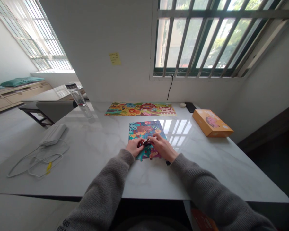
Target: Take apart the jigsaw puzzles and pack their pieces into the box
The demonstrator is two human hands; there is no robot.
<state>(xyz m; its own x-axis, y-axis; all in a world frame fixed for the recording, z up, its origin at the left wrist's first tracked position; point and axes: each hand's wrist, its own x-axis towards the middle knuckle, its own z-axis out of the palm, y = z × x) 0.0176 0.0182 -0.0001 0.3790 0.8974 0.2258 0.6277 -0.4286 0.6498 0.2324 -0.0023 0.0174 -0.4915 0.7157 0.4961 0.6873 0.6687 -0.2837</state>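
A colourful jigsaw puzzle [144,128] with animal pictures lies on the white table in front of me. My left hand [135,147] is over its lower left part, fingers closed on a dark puzzle piece [146,142]. From the other side my right hand [162,147] pinches at the same piece, thumb and fingers bent toward the left hand. Fingers hide part of the piece, and its print cannot be made out. Uneven, knobbed edges show along the puzzle's near side. A small dark thing [168,163] shows beneath my right wrist.
Along the wall lies a long farm-animal picture strip [141,109]. An orange box [212,123], a black phone-like slab [190,107] and a small white object [182,105] are at the right. A white power strip with cable [53,134] and a clear bottle [79,98] stand left.
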